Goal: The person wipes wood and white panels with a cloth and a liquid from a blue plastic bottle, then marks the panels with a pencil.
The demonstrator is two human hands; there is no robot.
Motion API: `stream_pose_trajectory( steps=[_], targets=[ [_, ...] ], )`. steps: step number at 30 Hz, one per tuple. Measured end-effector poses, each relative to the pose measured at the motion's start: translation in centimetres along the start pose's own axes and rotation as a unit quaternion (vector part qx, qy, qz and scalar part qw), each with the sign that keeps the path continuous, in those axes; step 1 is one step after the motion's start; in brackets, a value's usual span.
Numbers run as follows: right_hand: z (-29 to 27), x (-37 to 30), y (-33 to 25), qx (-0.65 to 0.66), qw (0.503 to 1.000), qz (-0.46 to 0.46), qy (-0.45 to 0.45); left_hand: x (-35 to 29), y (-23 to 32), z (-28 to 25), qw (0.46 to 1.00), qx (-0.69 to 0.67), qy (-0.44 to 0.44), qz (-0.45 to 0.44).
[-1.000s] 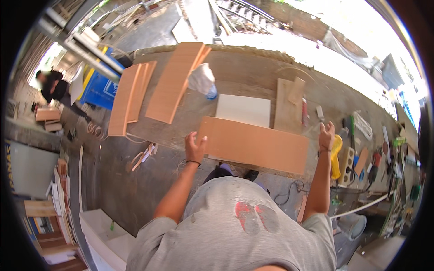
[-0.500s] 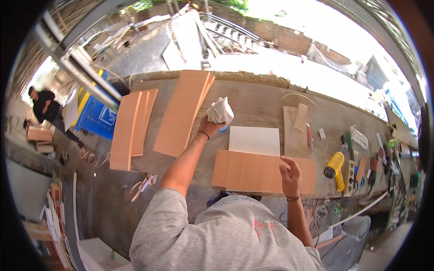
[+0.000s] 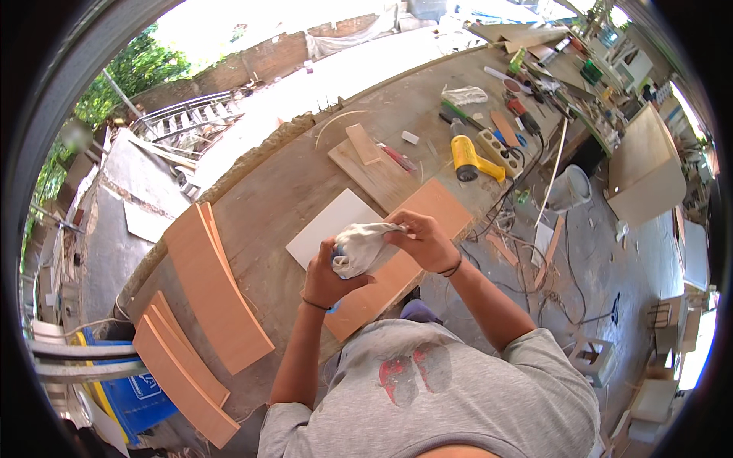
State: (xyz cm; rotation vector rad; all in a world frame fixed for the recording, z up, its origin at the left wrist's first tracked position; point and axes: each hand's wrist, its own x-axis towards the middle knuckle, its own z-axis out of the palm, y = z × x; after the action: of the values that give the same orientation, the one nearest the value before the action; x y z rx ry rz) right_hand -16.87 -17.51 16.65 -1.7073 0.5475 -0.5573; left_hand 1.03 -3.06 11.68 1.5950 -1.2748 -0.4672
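Left hand (image 3: 327, 281) wrapped around a blue container (image 3: 334, 308) and white cloth (image 3: 363, 246); right hand (image 3: 429, 243) pinching the cloth's right end. All above a brown board (image 3: 445, 211) at the near edge of the bench (image 3: 263, 233). White board (image 3: 324, 223) just beyond. Yellow heat gun (image 3: 467, 159) far right, long brown planks (image 3: 217, 294) left.

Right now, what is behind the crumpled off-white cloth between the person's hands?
A white rectangular board and orange-brown rectangular panel show partly; whatever the cloth, left hand and right hand cover cannot be seen.
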Motion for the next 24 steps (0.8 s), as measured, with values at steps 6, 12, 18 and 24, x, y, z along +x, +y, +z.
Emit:
stream_pose_trajectory(
  steps=[6, 12, 18, 24],
  targets=[
    [-0.9, -2.9, -0.6, 0.26, 0.949, 0.069, 0.163, -0.1, -1.1, -1.1, 0.998, 0.001, -0.068, 0.015],
    [-2.8, -3.2, 2.2, 0.216, 0.945, 0.039, 0.242, 3.1, 2.9, -3.9, 0.967, 0.072, -0.232, -0.072],
    [2.3, -3.2, 2.3, 0.155, 0.966, 0.109, 0.178, 5.9, 4.6, -4.1, 0.891, 0.258, -0.372, -0.021],
    [4.6, -3.4, 4.1, 0.333, 0.917, 0.132, 0.177, 7.4, 5.9, -3.7, 0.812, 0.396, -0.428, -0.028]
  ],
)
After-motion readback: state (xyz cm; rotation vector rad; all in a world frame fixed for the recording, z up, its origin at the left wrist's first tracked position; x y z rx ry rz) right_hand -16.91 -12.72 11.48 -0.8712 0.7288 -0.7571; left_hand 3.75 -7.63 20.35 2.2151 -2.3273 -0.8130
